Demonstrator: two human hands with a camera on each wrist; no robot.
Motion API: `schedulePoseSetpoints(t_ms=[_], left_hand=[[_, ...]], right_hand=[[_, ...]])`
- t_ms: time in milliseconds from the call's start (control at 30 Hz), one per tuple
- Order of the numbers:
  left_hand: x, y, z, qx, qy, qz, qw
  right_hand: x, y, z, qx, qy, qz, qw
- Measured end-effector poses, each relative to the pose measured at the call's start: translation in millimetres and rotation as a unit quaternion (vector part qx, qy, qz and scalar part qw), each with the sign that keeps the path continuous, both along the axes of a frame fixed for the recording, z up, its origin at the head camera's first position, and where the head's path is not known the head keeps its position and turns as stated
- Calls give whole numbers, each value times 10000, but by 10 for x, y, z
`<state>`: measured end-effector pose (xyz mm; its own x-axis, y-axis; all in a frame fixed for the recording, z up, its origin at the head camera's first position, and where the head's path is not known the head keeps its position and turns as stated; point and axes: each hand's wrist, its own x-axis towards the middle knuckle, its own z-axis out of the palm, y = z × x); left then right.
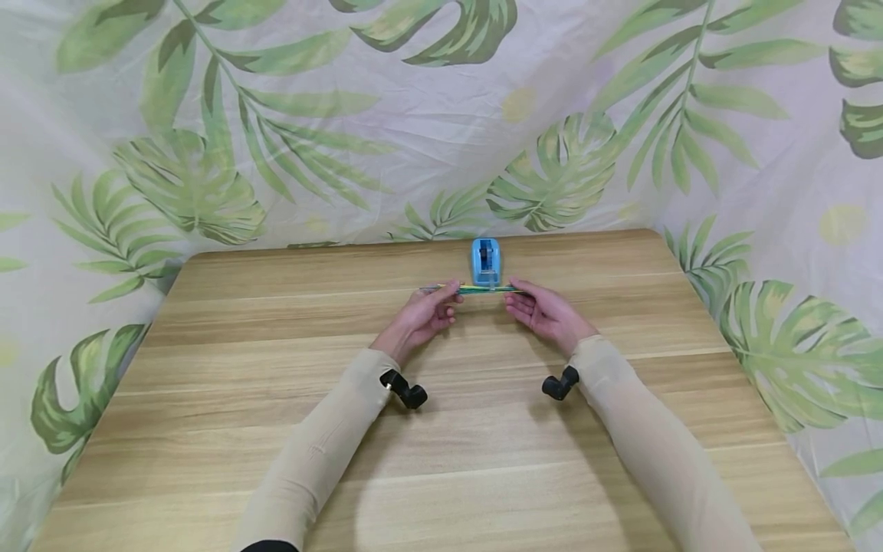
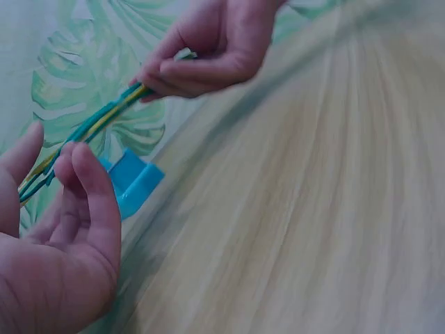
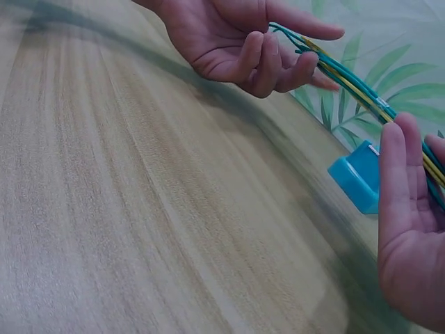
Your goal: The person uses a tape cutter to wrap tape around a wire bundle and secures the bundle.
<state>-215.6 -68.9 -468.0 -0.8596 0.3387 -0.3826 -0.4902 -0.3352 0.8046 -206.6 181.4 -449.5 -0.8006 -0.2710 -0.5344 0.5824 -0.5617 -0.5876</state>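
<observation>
A slim bundle of green and yellow wires point(image 1: 476, 290) is held level above the table, in front of a blue tape dispenser point(image 1: 477, 264). My left hand point(image 1: 426, 316) pinches its left end between thumb and fingers. At the other end my right hand point(image 1: 545, 313) grips the wires the same way. Between the hands, the wires point(image 2: 104, 120) run side by side in the left wrist view. A small pale band, perhaps clear tape, crosses the wires point(image 3: 361, 90) in the right wrist view. The dispenser point(image 3: 356, 177) shows partly behind the right fingers there.
The wood-grain table point(image 1: 441, 460) ends just behind the dispenser. A leaf-patterned cloth point(image 1: 441, 138) hangs behind it and along both sides. Each wrist carries a small black camera, such as the left one point(image 1: 407, 391).
</observation>
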Motion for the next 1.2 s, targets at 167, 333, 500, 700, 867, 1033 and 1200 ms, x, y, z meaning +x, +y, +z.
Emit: schedulePoseSetpoints(t_ms=[167, 333, 500, 700, 867, 1033, 1200], left_hand=[[21, 31, 15, 283, -421, -77, 9987], [19, 68, 32, 296, -581, 44, 9979], [-2, 93, 41, 88, -774, 261, 9966], [-39, 108, 43, -261, -875, 311, 9953], [-62, 129, 62, -518, -930, 359, 9937], [-63, 144, 83, -684, -985, 425, 9919], [-69, 146, 81, -760, -930, 333, 9922]], right_hand=[[-9, 29, 2, 111, 111, 85, 9998], [-7, 74, -7, 221, 227, 222, 9993], [-13, 102, -27, 265, 296, 357, 9986], [-22, 125, -32, 343, 450, 529, 9970], [-28, 156, -5, 484, 620, 782, 9938], [-57, 191, -3, 650, 841, 1013, 9892], [-74, 200, -12, 790, 965, 1082, 9863]])
